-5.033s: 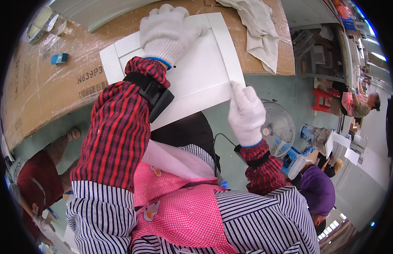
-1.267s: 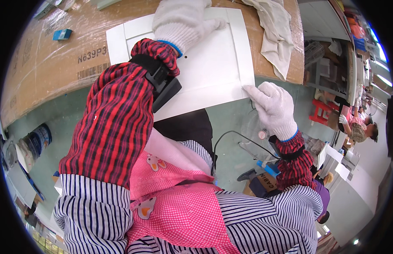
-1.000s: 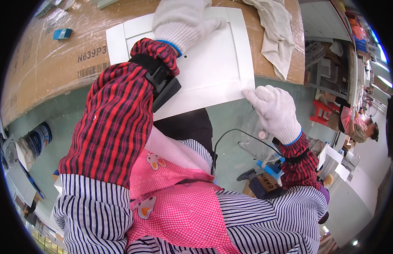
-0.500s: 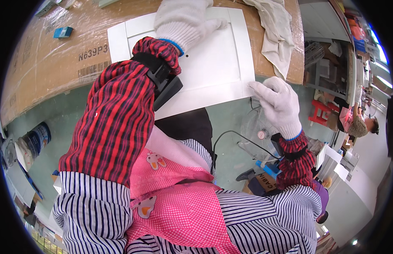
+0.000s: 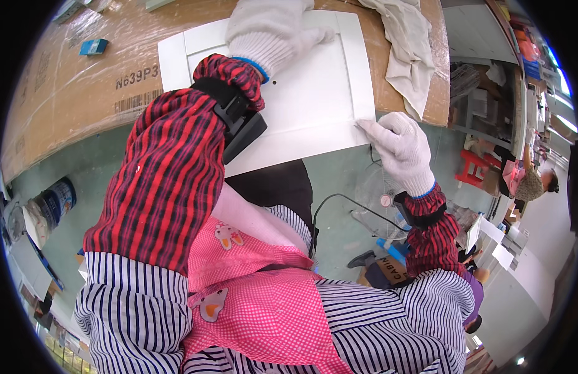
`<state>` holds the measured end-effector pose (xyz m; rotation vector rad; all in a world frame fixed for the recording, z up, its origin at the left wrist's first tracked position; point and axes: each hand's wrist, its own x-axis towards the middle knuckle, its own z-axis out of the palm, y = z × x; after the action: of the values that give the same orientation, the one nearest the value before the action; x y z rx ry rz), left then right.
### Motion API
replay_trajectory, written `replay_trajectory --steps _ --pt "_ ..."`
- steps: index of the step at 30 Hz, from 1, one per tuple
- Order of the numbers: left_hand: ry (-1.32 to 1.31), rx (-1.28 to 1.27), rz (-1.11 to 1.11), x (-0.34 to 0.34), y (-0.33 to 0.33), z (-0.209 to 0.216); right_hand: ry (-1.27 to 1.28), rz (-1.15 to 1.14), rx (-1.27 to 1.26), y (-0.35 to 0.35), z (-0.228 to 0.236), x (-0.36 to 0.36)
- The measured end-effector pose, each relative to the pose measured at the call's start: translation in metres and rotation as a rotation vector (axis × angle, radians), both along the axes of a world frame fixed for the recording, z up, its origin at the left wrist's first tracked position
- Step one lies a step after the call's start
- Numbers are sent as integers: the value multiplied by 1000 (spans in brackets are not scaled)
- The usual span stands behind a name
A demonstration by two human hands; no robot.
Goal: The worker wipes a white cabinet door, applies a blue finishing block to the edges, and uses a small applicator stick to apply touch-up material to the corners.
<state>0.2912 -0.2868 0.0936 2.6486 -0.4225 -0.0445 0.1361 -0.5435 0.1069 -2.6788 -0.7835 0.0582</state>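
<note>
A white framed panel, like a cabinet door, lies on a cardboard-topped table and juts past its near edge. My left hand, in a white knitted glove, rests flat across the panel's far part with its thumb stretched to the right; its fingertips run out of view at the top. At the panel's near right corner is my gloved right hand. Its fingers are curled, and the index finger and thumb come together at the panel's frame. A tiny dark tip shows at the fingertips, too small to name. A small dark hole marks the panel beside my left wrist.
The plastic-wrapped cardboard covers the table. On it lie a small blue block and a crumpled cream cloth. Below the right hand stands a floor fan with a black cable. Another person is at the far right.
My right hand has slid slightly left and inward over the panel's corner. The left hand and the panel stay put.
</note>
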Motion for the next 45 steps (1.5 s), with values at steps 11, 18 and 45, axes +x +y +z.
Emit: replay_trajectory --steps 11,18,45 --pt "44 13 -3 0 1 3 15 28 2 -5 0 -2" --pt "49 22 6 1 2 2 126 194 -43 11 9 -12" --pt "49 71 30 8 -3 -14 48 -472 291 25 -19 1"
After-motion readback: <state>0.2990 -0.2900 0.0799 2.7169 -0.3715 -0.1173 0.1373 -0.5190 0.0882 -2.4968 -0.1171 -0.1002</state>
